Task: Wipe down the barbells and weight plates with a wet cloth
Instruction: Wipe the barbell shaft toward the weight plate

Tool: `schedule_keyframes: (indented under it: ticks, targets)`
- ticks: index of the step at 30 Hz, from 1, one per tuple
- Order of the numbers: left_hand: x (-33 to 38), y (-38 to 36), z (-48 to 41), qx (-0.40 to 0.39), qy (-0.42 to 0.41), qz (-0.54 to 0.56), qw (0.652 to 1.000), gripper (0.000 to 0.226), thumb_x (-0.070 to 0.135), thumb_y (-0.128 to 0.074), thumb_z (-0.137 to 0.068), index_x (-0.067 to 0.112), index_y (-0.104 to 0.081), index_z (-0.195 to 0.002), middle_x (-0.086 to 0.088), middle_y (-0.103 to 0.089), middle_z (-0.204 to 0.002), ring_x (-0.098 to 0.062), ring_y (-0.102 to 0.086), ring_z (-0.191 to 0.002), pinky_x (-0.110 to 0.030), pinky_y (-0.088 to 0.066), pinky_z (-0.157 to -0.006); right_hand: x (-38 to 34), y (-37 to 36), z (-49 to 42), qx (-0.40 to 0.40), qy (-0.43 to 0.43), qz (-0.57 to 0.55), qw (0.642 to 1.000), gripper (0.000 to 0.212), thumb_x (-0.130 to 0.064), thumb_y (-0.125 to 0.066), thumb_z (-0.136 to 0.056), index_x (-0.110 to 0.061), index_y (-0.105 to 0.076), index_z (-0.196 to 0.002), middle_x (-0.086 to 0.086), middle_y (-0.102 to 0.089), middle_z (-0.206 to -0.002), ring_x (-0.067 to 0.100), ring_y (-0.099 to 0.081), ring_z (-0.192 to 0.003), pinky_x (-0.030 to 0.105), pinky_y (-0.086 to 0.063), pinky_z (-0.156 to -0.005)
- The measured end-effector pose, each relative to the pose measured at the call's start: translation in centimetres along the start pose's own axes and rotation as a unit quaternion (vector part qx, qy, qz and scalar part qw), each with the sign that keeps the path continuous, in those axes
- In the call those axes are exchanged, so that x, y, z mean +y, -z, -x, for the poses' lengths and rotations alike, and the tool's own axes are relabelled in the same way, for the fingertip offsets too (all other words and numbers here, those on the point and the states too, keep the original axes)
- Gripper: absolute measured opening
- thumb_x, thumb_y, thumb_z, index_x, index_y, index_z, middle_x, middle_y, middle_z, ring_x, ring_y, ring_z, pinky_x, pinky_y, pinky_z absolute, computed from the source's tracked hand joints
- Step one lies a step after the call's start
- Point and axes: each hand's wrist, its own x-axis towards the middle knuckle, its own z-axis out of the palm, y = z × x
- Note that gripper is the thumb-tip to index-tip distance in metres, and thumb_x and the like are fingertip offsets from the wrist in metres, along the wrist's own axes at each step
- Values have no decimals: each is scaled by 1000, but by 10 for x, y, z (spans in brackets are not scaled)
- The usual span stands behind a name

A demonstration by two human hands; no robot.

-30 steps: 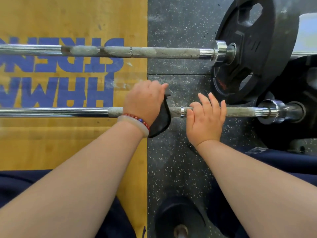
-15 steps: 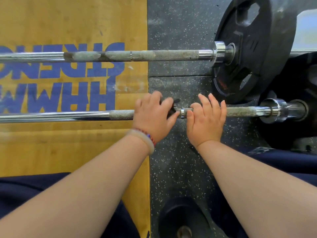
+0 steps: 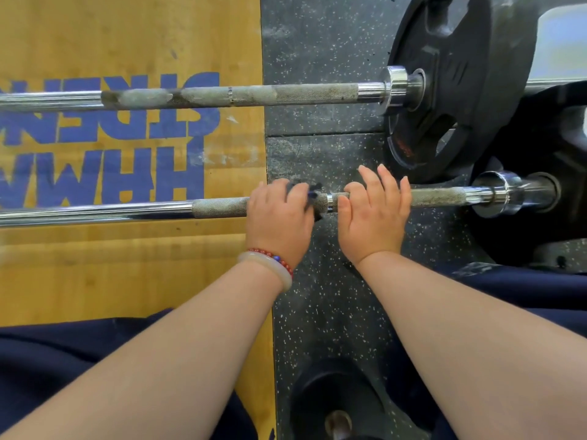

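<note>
Left hand (image 3: 279, 217) grips dark cloth (image 3: 316, 208) bunched round near barbell (image 3: 219, 207) at its knurled section, above speckled rubber floor (image 3: 320, 147). Since a second ago hand and cloth have slid right, close beside right hand (image 3: 374, 214). Right hand unmoved, fingers laid loosely across bar; far barbell (image 3: 286, 93) and weight plate (image 3: 451, 90) beyond.

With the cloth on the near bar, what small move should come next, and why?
Probably shift the right hand toward the collar. It rests on the near barbell right beside the cloth that the left hand grips, blocking its path, and the knurling beyond looks dusty.
</note>
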Motion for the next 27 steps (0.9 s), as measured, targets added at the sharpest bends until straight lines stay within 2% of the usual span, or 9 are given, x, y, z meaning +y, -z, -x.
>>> schedule_keyframes:
  ticks: [2,4,6,9,11,14,18,23,27]
  targets:
    - [3,-3,5,-13,-98,-36,994,39,31,-48,-87,7,-68,-111,-15,-64,-101,-31,-58,-92,-45,-37,-98,0,-1,0,5,1,2,1000,44,-38,-28,-98,-12,-64,-99,9,-54,-134,33,-37,-133,46,-3,-116]
    - [-6,-2,2,-17,-139,-56,989,41,33,-47,-89,7,-66,-115,-14,-65,-100,-31,-62,-91,-42,-31,-103,0,-1,1,5,3,2,1000,44,-37,-29,-97,-11,-64,-99,9,-54,-134,33,-37,-133,46,-3,-116]
    - [-18,2,-2,-12,-101,-64,993,38,34,-45,-90,9,-68,-108,-11,-66,-94,-29,-63,-87,-41,-30,-104,1,0,1,3,7,-1,1000,44,-37,-29,-97,-12,-64,-99,9,-54,-134,33,-37,-133,45,-2,-116]
    - [-22,7,-3,-16,13,-64,998,35,34,-41,-92,11,-67,-88,-8,-65,-85,-29,-61,-81,-39,-28,-106,1,1,1,-6,5,0,1000,45,-38,-27,-98,-13,-64,-99,8,-53,-134,32,-35,-134,44,0,-116]
    - [-11,6,-1,-18,46,-44,998,33,32,-42,-89,11,-67,-91,-9,-64,-89,-31,-61,-85,-40,-25,-107,0,1,0,-6,2,2,1000,45,-38,-26,-97,-13,-64,-99,8,-53,-134,32,-35,-134,45,0,-116]
    - [3,-3,9,-37,-33,-56,997,40,33,-44,-87,10,-67,-111,-12,-63,-104,-30,-60,-101,-43,-22,-110,1,0,0,-5,2,1,1000,46,-37,-26,-98,-12,-64,-99,9,-54,-134,32,-35,-134,46,-3,-116]
    - [-14,2,4,-42,-104,-75,991,43,36,-44,-89,11,-65,-117,-10,-64,-103,-28,-62,-98,-44,-21,-111,1,-1,1,0,7,-2,1000,45,-37,-27,-98,-12,-64,-99,8,-54,-134,32,-36,-133,46,-2,-116]
    - [-19,6,4,-49,-51,-72,995,39,40,-45,-89,15,-66,-112,-7,-64,-101,-28,-62,-94,-45,-20,-111,1,0,0,-9,9,3,1000,47,-39,-25,-98,-13,-64,-102,7,-53,-135,31,-34,-135,45,1,-116]
    - [-19,11,7,-82,-48,-41,995,50,43,-38,-92,17,-56,-130,-6,-62,-113,-26,-59,-106,-45,-20,-111,0,4,1,-34,6,18,999,49,-40,-23,-98,-16,-58,-125,6,-44,-145,30,-26,-140,47,7,-115]
